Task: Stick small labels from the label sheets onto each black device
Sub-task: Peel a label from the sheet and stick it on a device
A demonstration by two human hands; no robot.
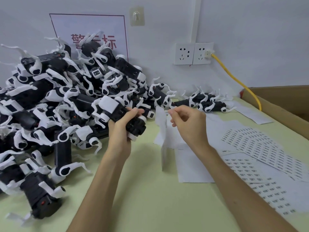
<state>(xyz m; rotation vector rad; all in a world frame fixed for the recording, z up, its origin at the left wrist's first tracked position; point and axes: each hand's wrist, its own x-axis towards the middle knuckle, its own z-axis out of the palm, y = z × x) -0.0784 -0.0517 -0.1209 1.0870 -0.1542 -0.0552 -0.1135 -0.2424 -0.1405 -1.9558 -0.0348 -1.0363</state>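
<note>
Green tabletop [142,195]: left hand [120,131] grips black device [132,124]; right hand [189,123] raised, fingertips [170,112] pinching white paper strip [161,121].

One wide-angle view, worn on the head, looks forward and down across the bench [150,206] toward the wall [250,22] at 12 o'clock. It sits close: the left hand [122,124] and right hand [187,121] fill mid-frame, with the forearms [103,181] entering from 6 o'clock. The pile of black devices [50,101] spreads from 9 to 11 o'clock, and the label sheets [260,148] lie at 4 o'clock.
</note>
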